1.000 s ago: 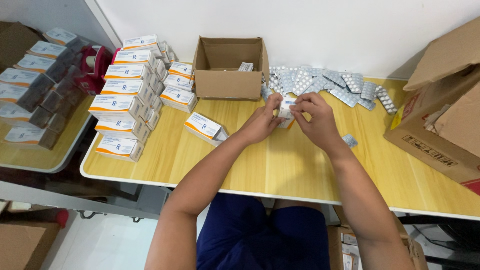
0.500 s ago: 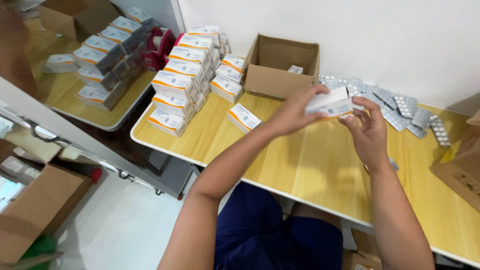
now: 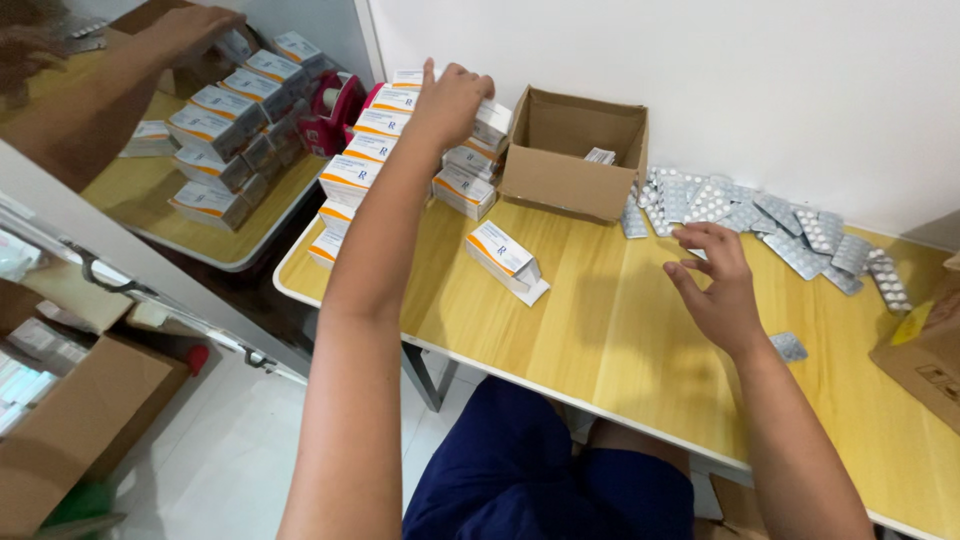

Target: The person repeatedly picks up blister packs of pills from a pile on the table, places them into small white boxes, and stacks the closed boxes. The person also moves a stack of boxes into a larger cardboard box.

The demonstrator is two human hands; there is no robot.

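Gripping a white carton (image 3: 492, 118) atop the stack — left hand (image 3: 450, 100); right hand (image 3: 712, 280) hovers, fingers spread, above bare tabletop (image 3: 600, 330).

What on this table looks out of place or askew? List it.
One white carton lies alone and slanted mid-table with its end flap open, apart from the stacked cartons that the left hand touches. One blister strip sits by itself near the right hand, away from the loose pile of strips along the wall.
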